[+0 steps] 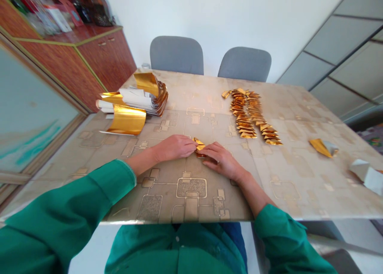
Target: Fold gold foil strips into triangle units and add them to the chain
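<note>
Between my left hand [175,148] and my right hand [221,161] is a small folded piece of gold foil [199,145], pinched by the fingertips of both. Its lower part is hidden by my right fingers. Farther along the table, many similar gold folded pieces overlap in a long curved chain [248,112]. To the left of my hands lies a pile of gold-backed white paper strips [131,104], some curled. Another gold foil piece [323,147] lies at the right, near a folded white paper [365,177].
The table [191,186] has a beige cover with a gold rectangular pattern, and its near edge runs below my forearms. Two grey chairs [176,55] stand beyond it. A reddish wooden cabinet [101,58] with clutter on top stands at the left.
</note>
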A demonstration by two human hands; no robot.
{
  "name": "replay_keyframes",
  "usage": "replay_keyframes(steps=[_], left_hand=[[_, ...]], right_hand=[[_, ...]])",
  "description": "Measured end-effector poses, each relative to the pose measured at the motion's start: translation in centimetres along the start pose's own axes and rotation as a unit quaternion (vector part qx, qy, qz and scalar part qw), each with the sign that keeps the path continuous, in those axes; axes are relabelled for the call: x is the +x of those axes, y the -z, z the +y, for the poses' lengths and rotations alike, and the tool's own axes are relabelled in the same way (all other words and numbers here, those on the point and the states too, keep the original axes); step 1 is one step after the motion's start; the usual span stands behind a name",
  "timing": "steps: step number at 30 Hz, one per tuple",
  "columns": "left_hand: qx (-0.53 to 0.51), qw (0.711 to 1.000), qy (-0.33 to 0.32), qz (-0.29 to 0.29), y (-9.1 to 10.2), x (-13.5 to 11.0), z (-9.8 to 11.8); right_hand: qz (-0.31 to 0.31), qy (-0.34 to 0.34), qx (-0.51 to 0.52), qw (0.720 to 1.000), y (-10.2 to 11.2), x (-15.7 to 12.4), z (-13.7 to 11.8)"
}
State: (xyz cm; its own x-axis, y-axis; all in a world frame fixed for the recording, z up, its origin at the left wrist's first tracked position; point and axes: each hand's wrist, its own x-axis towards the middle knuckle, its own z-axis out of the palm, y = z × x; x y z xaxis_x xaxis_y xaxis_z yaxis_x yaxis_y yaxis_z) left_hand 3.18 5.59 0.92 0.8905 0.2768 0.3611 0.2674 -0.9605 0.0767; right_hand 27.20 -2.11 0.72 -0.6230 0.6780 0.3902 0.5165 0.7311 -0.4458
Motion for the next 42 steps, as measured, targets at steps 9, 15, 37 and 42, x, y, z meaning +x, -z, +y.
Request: replay_keyframes(steps=[9,15,37,42], left_hand=[[-0.088,0.996,0.0,0.006,-0.1,-1.8,1.2],[-0.139,0.989,0.044,0.001,-0.1,-2.1,2.4],[-0.21,0.961,0.17,0.055,-1.4,-1.3,4.5],[-0.242,0.951,0.181,0.062,-1.2,-1.4,4.3]], right_hand=[[-0.002,0.015,-0.055,0.998,0.0,0.0,-0.3],[-0.041,0.023,-0.072,0.996,0.3,0.0,-0.6],[-0.014,-0.204,0.005,0.979,-1.1,1.1,-1.0],[-0.033,-0.231,-0.012,0.972,-1.0,1.5,-1.2]])
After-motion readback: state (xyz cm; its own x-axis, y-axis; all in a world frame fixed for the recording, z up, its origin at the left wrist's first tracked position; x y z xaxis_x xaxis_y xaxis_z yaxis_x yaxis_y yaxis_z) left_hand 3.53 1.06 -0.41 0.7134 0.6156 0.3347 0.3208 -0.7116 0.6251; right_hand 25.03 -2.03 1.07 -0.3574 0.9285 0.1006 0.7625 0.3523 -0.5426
